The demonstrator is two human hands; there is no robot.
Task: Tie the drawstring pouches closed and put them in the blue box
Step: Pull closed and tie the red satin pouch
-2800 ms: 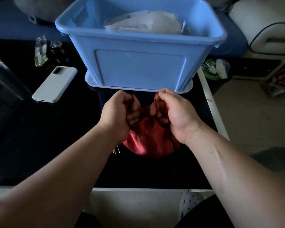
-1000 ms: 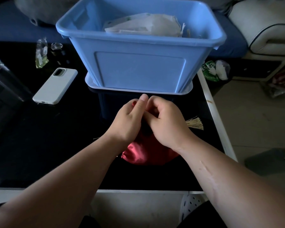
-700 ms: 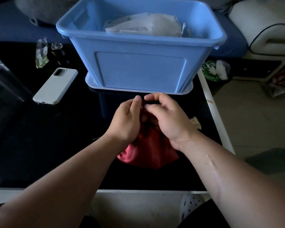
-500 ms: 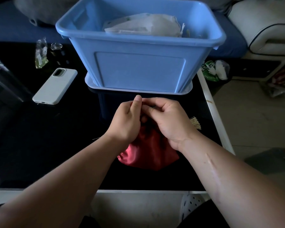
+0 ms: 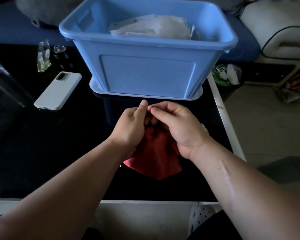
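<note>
A red satin drawstring pouch (image 5: 154, 160) lies on the black table in front of me, its top hidden under my hands. My left hand (image 5: 130, 125) and my right hand (image 5: 177, 125) meet above its neck. Both pinch the red drawstring (image 5: 150, 107) between thumb and fingers. A pale tassel (image 5: 205, 129) pokes out behind my right hand. The blue box (image 5: 147, 70) stands just beyond, on its pale lid, with white pouches (image 5: 151, 26) inside.
A white phone (image 5: 58, 90) lies on the black table (image 5: 42, 144) to the left, with a small plastic packet (image 5: 43, 56) and a small dark can behind it. The table's white right edge (image 5: 223, 118) borders the floor. A bin with rubbish (image 5: 227, 75) stands right of the box.
My hands moved from gripping the pouch's mouth apart to meeting above its neck, pinching the cord. The pouch shifted slightly and now lies flatter.
</note>
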